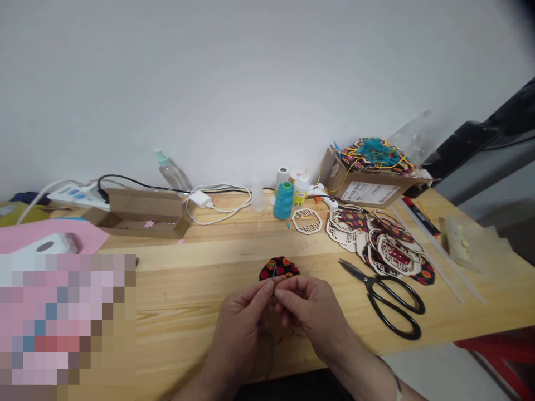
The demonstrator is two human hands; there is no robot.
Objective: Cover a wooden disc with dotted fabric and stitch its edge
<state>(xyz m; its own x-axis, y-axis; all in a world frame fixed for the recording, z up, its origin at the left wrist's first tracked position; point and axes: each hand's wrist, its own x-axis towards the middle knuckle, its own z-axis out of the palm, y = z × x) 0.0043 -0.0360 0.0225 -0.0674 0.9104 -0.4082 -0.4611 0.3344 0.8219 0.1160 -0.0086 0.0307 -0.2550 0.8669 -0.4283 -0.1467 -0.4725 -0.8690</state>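
Note:
My left hand [244, 317] and my right hand [313, 309] meet near the table's front edge, both closed with thumb and finger pinched together. A short teal thread [274, 272] rises from between the fingertips. Just behind them is a black fabric piece [279, 264] with red, orange and green patterns, its near part hidden by my hands. A strand hangs below, between my wrists. Whether a needle is in the fingers, I cannot make out. To the right of my right hand lie black-handled scissors [378, 295], blades partly toward the back.
A teal thread cone [284, 201] and a glue bottle [301, 191] stand behind. Cut wooden frames with patterned fabric [393, 253] are piled at right, before a full cardboard box [370, 191]. An open small box [144, 214] and cables are at left. Pixelation covers the lower left.

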